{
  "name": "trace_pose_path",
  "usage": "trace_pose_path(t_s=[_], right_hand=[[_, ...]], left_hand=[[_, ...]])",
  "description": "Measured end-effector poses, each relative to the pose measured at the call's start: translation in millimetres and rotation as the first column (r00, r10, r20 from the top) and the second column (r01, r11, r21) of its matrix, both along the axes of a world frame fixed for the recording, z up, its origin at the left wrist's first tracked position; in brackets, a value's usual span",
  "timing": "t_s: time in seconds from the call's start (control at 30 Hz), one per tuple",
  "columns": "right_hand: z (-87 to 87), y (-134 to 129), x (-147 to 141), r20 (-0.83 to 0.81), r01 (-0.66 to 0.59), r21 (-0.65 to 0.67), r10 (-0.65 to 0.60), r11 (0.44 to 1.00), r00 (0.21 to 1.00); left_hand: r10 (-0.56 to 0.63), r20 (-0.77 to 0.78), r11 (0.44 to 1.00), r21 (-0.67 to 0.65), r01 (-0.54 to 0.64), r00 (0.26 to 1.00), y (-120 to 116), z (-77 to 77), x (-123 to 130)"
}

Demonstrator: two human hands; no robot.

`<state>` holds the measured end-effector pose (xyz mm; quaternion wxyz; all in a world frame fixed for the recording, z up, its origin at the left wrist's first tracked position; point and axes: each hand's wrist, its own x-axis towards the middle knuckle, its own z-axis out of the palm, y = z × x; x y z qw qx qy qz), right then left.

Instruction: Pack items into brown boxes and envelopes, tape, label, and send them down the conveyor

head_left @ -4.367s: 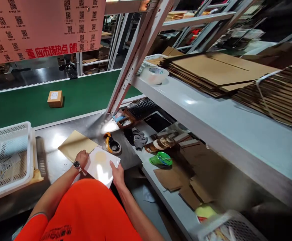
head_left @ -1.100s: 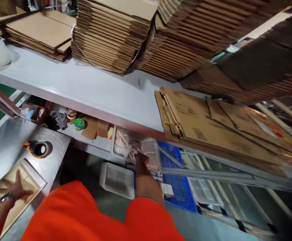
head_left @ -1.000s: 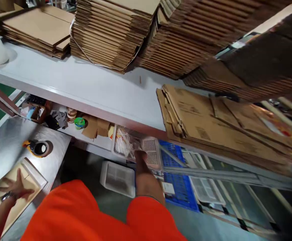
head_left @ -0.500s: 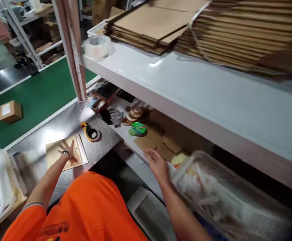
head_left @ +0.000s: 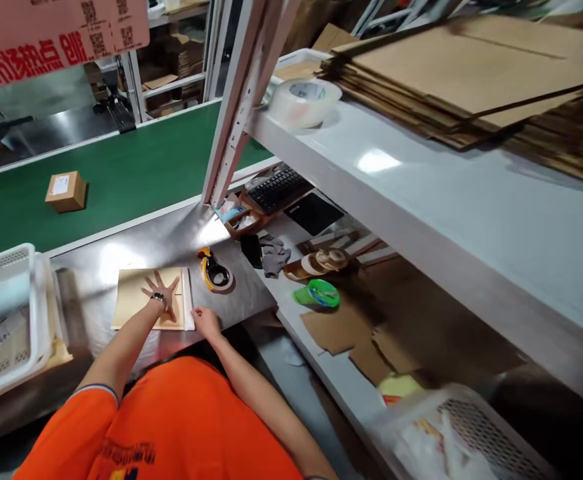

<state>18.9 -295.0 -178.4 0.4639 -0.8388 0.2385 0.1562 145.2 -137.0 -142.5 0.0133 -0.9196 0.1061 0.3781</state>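
A tan mailer envelope [head_left: 131, 297] with a white strip along its right edge lies flat on the metal table [head_left: 171, 247]. My left hand [head_left: 164, 298], a watch on its wrist, presses down on it with fingers spread wide. At the envelope's right edge, my right hand [head_left: 206, 323] has its thumb and fingers closed in a pinch on the white strip. The fingertips are small in view, so the exact hold is hard to see. A yellow and black tape dispenser [head_left: 215, 271] rests just beyond my right hand.
A green conveyor [head_left: 146, 160] carries a small carton [head_left: 66, 191]. White baskets stand left [head_left: 1, 320] and lower right [head_left: 451, 427]. Along the lower shelf lie a green cup [head_left: 316, 293], gloves [head_left: 274, 257] and a keyboard [head_left: 279, 189]. The upper shelf [head_left: 421, 180] holds tape [head_left: 304, 103] and flattened cardboard [head_left: 471, 67].
My right hand has moved left from beside the lower-right basket to the envelope's edge. My left hand stays spread on the envelope. The view has turned left.
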Motion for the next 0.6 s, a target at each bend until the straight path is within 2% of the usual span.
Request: trace_pose_path(t_s=[0.17,0.37,0.6], right_hand=[[2.9,11,1,-0.028,-0.053,-0.052,0.051,0.997,0.998],[7.8,33,4,0.021,-0.126,-0.105,0.129,0.986,0.991],[0.7,44,11,0.029,-0.273,-0.116,0.278,0.955,0.960]], left_hand=[[0.032,-0.048,0.999,0.010,-0.031,0.998,-5,-1.1,3],[0.019,-0.021,0.999,0.031,-0.018,1.000,-7,-1.9,0],[0.020,0.004,0.999,0.036,-0.020,1.000,-3,-9.0,0]])
